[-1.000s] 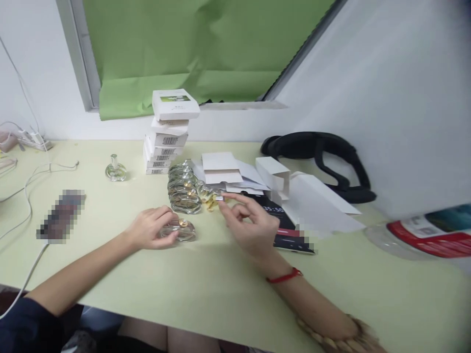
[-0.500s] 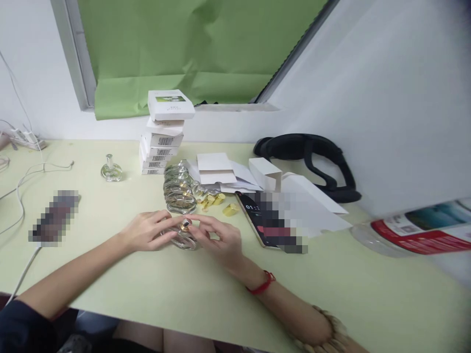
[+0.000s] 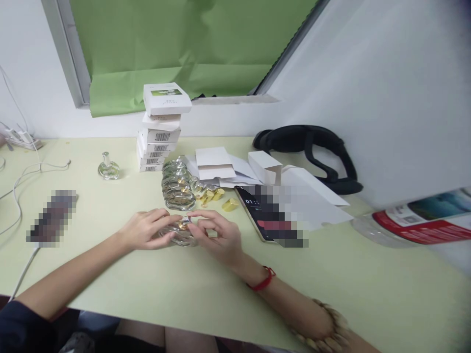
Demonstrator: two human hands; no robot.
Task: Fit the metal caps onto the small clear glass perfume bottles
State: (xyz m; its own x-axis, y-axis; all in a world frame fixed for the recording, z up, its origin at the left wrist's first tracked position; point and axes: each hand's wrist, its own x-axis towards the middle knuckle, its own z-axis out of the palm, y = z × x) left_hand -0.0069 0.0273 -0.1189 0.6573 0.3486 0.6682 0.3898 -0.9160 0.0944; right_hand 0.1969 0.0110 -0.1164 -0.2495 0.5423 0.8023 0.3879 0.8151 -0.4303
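A clear glass perfume bottle [image 3: 182, 240] lies on the table in front of me, with a gold collar at its neck. My left hand [image 3: 147, 229] grips its left side between thumb and fingers. From the right, my right hand [image 3: 217, 235] closes thumb and forefinger around a small silver part [image 3: 187, 219] at the neck; whether it is a spray head or a sleeve I cannot tell. Just behind, a row of similar glass bottles [image 3: 178, 189] stretches away. Several gold caps [image 3: 230, 204] lie to its right. The fingers partly cover the held bottle.
A stack of white boxes [image 3: 158, 135] rises behind the bottles, and one bottle [image 3: 109, 169] stands alone at left. White cartons [image 3: 215, 164], a phone [image 3: 253, 211], a black strap-like headset [image 3: 312, 147] and a large labelled container [image 3: 397, 228] occupy the right. Another phone [image 3: 53, 215] lies left with a cable.
The view has shifted slightly. Both hands stay at the same bottle. My right fingers have shifted a little around the silver part, which now shows its bright side instead of a dark top.
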